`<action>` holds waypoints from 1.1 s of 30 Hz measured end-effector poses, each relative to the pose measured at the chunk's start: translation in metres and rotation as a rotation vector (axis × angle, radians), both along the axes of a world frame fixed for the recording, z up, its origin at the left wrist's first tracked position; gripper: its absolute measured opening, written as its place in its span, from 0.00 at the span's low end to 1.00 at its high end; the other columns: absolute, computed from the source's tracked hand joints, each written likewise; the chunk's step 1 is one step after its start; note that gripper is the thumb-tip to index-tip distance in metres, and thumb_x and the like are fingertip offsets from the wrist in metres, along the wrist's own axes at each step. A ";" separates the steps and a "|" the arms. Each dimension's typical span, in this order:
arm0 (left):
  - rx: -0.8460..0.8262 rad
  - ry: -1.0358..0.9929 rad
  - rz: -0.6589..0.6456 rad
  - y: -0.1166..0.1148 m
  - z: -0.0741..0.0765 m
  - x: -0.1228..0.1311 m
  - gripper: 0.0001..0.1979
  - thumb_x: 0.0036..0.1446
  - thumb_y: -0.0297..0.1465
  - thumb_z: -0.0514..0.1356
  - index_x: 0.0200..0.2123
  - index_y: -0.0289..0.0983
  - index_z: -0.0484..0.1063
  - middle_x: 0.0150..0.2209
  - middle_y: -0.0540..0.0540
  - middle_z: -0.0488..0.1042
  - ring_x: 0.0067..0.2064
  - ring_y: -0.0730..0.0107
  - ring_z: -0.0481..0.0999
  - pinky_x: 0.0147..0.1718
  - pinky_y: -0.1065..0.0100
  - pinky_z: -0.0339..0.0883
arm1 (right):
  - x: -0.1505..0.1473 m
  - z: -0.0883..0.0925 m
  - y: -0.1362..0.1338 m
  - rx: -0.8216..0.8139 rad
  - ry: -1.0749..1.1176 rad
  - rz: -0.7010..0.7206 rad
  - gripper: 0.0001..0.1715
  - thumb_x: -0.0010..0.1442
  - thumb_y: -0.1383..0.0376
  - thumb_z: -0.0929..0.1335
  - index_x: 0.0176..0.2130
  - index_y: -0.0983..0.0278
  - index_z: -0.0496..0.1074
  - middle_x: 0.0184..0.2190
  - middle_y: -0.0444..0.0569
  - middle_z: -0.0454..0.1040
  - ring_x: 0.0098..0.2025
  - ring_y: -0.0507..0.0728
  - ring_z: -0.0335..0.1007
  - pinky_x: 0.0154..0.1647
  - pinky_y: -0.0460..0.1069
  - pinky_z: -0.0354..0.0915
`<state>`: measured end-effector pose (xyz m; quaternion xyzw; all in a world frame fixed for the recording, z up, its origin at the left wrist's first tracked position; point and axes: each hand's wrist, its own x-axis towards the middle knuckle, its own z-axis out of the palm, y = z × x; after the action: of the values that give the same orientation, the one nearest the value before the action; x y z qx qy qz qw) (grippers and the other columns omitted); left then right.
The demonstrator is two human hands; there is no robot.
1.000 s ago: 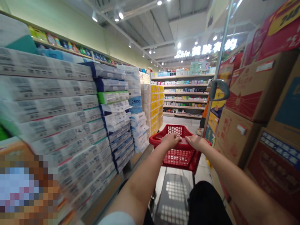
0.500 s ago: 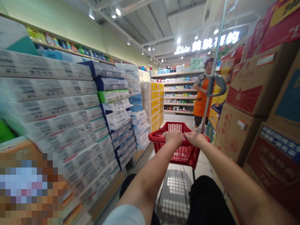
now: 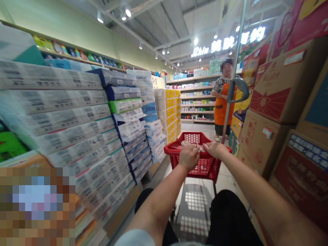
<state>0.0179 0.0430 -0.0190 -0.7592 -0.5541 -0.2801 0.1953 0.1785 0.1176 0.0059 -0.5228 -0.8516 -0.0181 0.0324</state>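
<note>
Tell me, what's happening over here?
Someone's left hand and right hand are side by side on the near edge of a red shopping cart in a shop aisle. Stacked white packs line the left, and cardboard boxes line the right. Ahead, a person in an orange apron stands near shelves full of goods.

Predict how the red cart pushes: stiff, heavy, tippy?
Red cart probably stiff: its lattice walls stand straight. Likely light for its size: they're perforated. Probably steady: left hand and right hand both sit on its near side.
</note>
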 end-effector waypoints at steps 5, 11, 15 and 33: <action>-0.242 -0.079 0.247 0.008 0.012 0.011 0.20 0.64 0.38 0.43 0.42 0.38 0.72 0.41 0.43 0.73 0.43 0.62 0.70 0.45 0.59 0.61 | 0.001 0.000 0.002 0.004 0.052 -0.033 0.32 0.65 0.52 0.48 0.43 0.62 0.71 0.46 0.57 0.73 0.45 0.63 0.71 0.42 0.56 0.64; -0.158 -0.035 0.146 0.015 0.015 0.011 0.19 0.63 0.40 0.44 0.50 0.44 0.68 0.50 0.45 0.70 0.50 0.61 0.67 0.48 0.59 0.59 | 0.006 -0.004 0.005 0.034 -0.027 0.033 0.29 0.66 0.55 0.50 0.46 0.63 0.70 0.46 0.59 0.73 0.45 0.62 0.70 0.43 0.55 0.63; -0.387 -0.086 0.218 0.022 0.017 -0.001 0.21 0.64 0.40 0.42 0.43 0.39 0.71 0.43 0.43 0.74 0.42 0.61 0.72 0.41 0.62 0.65 | 0.007 -0.003 0.004 0.024 -0.019 0.015 0.29 0.66 0.54 0.49 0.45 0.62 0.71 0.46 0.57 0.73 0.45 0.62 0.71 0.43 0.55 0.63; 0.133 -0.044 0.135 0.004 -0.021 -0.020 0.18 0.65 0.36 0.43 0.52 0.42 0.64 0.50 0.44 0.69 0.50 0.62 0.67 0.47 0.59 0.61 | 0.006 -0.005 0.004 0.021 0.083 0.030 0.33 0.65 0.52 0.47 0.44 0.63 0.72 0.45 0.57 0.73 0.46 0.62 0.71 0.45 0.55 0.62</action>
<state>-0.0019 0.0468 -0.0404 -0.6991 -0.5885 -0.3189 0.2514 0.1845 0.1219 0.0006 -0.5099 -0.8571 -0.0049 0.0732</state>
